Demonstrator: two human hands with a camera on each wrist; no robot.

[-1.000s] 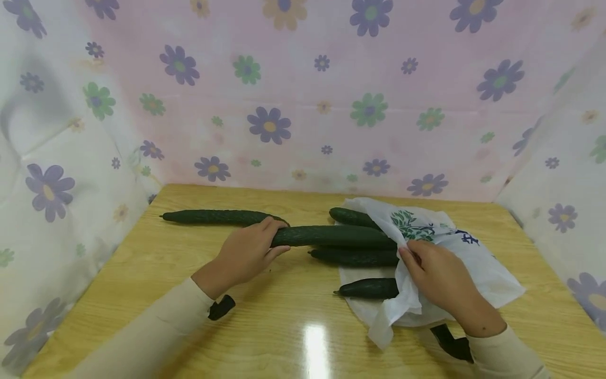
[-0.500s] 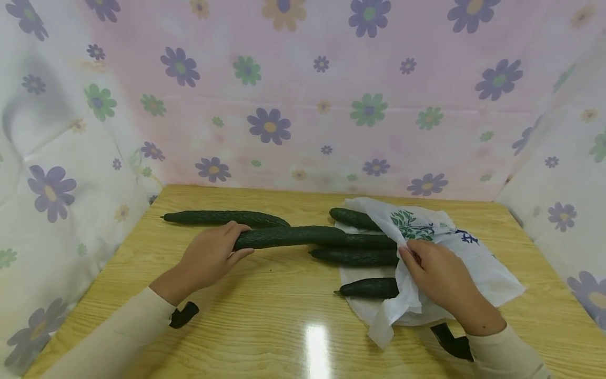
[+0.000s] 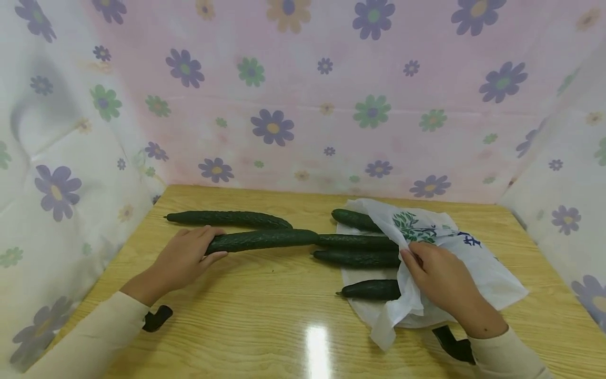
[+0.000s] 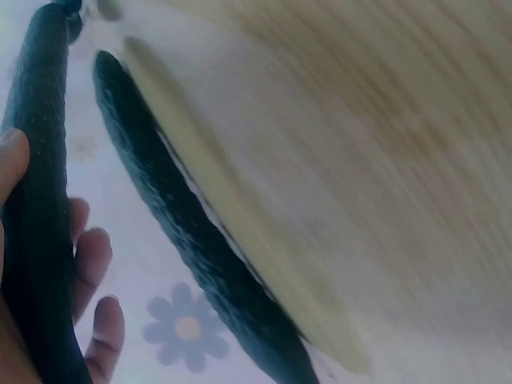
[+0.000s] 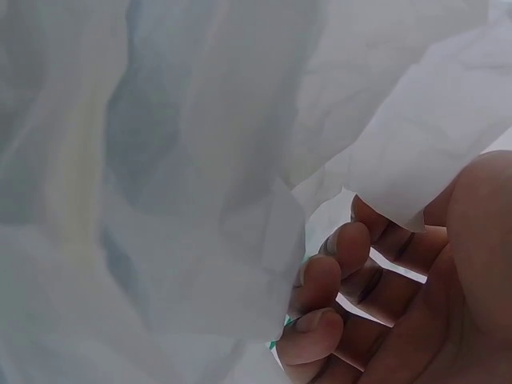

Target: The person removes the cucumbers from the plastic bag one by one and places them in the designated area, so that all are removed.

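Observation:
My left hand (image 3: 182, 258) grips a long dark green cucumber (image 3: 262, 240) by its left end, and the cucumber stretches to the right above the table. In the left wrist view the thumb and fingers wrap around that cucumber (image 4: 38, 192). At the right, my right hand (image 3: 440, 271) pinches the edge of a white plastic bag (image 3: 483, 276) with green leaf print. Several cucumbers (image 3: 357, 258) poke out of the bag's mouth, their right ends hidden inside. Curled fingers hold the thin plastic (image 5: 200, 176) in the right wrist view.
Another cucumber (image 3: 227, 217) lies at the back left of the wooden table (image 3: 246, 321), just behind the held one. A flowered cloth (image 3: 312, 121) hangs behind the table and along both sides.
My left hand has moved left with the cucumber, drawing it away from the bag so its right end now shows. The right hand keeps its hold on the bag's edge.

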